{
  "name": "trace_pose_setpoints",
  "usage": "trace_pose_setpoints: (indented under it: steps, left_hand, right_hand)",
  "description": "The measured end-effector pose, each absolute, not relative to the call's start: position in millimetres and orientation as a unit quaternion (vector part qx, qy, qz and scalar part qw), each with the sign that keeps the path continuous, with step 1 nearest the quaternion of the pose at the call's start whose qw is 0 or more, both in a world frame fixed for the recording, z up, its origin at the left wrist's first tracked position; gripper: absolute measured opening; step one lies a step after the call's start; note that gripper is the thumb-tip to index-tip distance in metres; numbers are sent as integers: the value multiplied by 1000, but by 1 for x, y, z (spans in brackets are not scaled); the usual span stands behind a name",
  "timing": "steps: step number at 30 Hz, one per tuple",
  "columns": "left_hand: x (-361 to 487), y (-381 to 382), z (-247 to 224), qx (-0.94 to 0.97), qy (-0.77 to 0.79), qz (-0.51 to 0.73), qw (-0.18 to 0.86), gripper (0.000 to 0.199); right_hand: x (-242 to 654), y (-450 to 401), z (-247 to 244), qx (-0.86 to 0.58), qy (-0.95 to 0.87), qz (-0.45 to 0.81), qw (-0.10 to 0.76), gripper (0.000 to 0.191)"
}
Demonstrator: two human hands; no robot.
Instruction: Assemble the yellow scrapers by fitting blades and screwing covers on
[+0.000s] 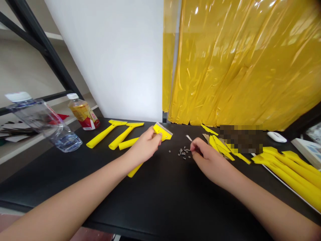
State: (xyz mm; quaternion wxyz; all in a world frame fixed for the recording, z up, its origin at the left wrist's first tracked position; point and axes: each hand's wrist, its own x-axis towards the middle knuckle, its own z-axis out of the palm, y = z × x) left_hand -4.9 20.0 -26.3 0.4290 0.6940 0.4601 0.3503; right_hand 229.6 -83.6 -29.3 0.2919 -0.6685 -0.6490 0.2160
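Note:
My left hand (147, 144) is closed around a yellow scraper (166, 135), whose wide head with a metal edge points away from me. Its handle comes out below the hand. Right of it, a small pile of screws and nuts (184, 152) lies on the black table (160, 201). Beside that pile, my right hand (203, 152) has its fingers pinched together. A thin, pale metal strip (188, 137) sticks out from these fingers; what kind of tool it is I cannot make out. More yellow scrapers (122, 135) lie to the left, one partly hidden behind my left hand.
Loose flat yellow pieces (220, 147) lie right of my right hand, with several yellow handles (291, 167) farther right. A white earbud case (277, 136) rests behind them. A clear bottle (55, 124) and a drink bottle (84, 112) stand left. Yellow plastic sheeting (238, 67) hangs behind.

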Motion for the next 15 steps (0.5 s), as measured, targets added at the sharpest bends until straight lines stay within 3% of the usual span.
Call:
trace_pose_setpoints:
  steps: [10,15]
  left_hand:
    - [0,15,-20,708,412,306,486,20]
    - [-1,19,-16,699,419,300,496,21]
  right_hand:
    - [219,-81,-49,-598,-773,57,206,25]
    - [214,-76,-56,-607,-771,59,183,24]
